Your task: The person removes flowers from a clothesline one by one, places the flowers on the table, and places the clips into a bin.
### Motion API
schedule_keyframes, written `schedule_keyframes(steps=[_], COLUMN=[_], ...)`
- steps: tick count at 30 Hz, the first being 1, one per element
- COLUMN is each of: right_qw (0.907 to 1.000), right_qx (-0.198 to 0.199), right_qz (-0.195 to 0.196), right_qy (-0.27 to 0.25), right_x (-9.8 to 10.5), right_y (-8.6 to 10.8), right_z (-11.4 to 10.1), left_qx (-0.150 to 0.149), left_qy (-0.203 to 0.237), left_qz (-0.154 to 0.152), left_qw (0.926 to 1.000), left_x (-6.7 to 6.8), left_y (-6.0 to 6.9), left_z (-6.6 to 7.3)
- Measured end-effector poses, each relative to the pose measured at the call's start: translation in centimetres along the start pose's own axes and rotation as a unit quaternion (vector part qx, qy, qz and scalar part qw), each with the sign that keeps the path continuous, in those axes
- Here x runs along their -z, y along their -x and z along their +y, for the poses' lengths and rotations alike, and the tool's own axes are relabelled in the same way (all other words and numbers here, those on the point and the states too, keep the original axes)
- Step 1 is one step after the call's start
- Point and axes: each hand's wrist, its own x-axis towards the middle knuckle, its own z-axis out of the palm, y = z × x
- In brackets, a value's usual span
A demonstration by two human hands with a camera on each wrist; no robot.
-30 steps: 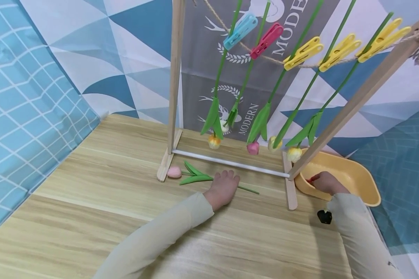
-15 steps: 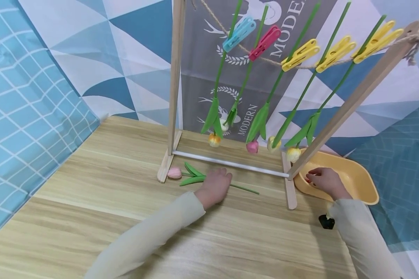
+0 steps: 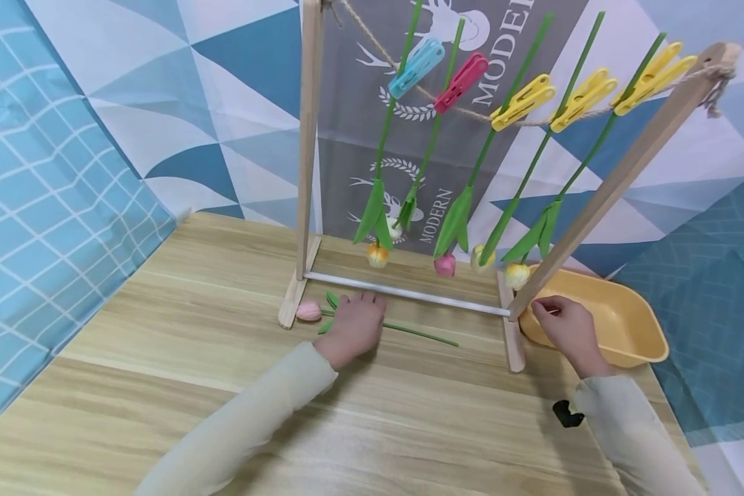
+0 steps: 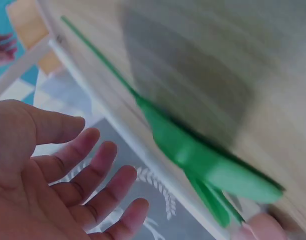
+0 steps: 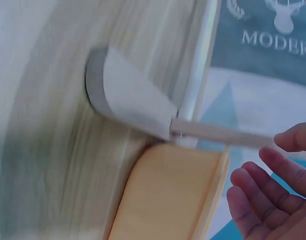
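An artificial tulip [image 3: 308, 311] with a pink head and green stem lies on the wooden table. My left hand [image 3: 355, 324] is over its leaves, hiding part of them. In the left wrist view the fingers of my left hand [image 4: 88, 180] are relaxed and bent, apart from the green leaves [image 4: 192, 155]. My right hand [image 3: 567, 332] is above the left end of a yellow-orange basin [image 3: 641, 313]. Seen from the right wrist, my right hand [image 5: 277, 190] shows thumb and fingers loosely bent, with nothing visible between them.
A wooden rack [image 3: 308, 158] stands behind the tulip, with a white bar [image 3: 409, 293] low across it. On its twine, a blue clothespin [image 3: 417, 67], a red clothespin [image 3: 461, 83] and yellow clothespins [image 3: 523, 102] hold tulips upside down. A small black object [image 3: 567, 413] shows by the right sleeve.
My left hand has moved left along the tulip, from its stem to its leaves. My right hand has risen within the basin's left end; the red thing at its fingertips no longer shows.
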Motion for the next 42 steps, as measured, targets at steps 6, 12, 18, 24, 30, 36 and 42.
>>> schedule_keyframes(steps=[6,12,18,24,30,36,42], right_qw=[0.9997,0.9992,0.9989,0.9979,0.9955,0.9932,0.9899], right_qx=[0.01,0.033,0.044,0.062,0.087,0.104,0.131], right_qz=[0.014,0.005,-0.001,-0.003,-0.017,-0.035,-0.019], right_qy=[-0.015,-0.023,-0.017,-0.021,-0.035,-0.039,-0.05], right_x=[-1.2,-2.3,-3.3,-3.5,-3.5,-3.6,-3.0], right_y=[0.7,0.9,1.1,1.6,1.7,1.8,1.6], right_z=[-1.2,-2.3,-3.8,-5.7,-7.4,-9.1,-10.9], left_qx=[0.022,0.044,0.052,0.051,0.054,0.058,0.046], left_qy=[0.06,0.105,0.143,0.217,0.278,0.306,0.348], left_qz=[0.035,0.065,0.084,0.119,0.151,0.181,0.212], left_qw=[0.9973,0.9914,0.9847,0.9675,0.9471,0.9329,0.9118], left_x=[1.0,2.1,2.9,4.0,5.7,7.2,8.7], left_y=[0.3,0.9,1.3,1.2,1.4,1.7,1.8], left_z=[-2.1,-3.8,-4.5,-5.1,-5.4,-5.3,-5.0])
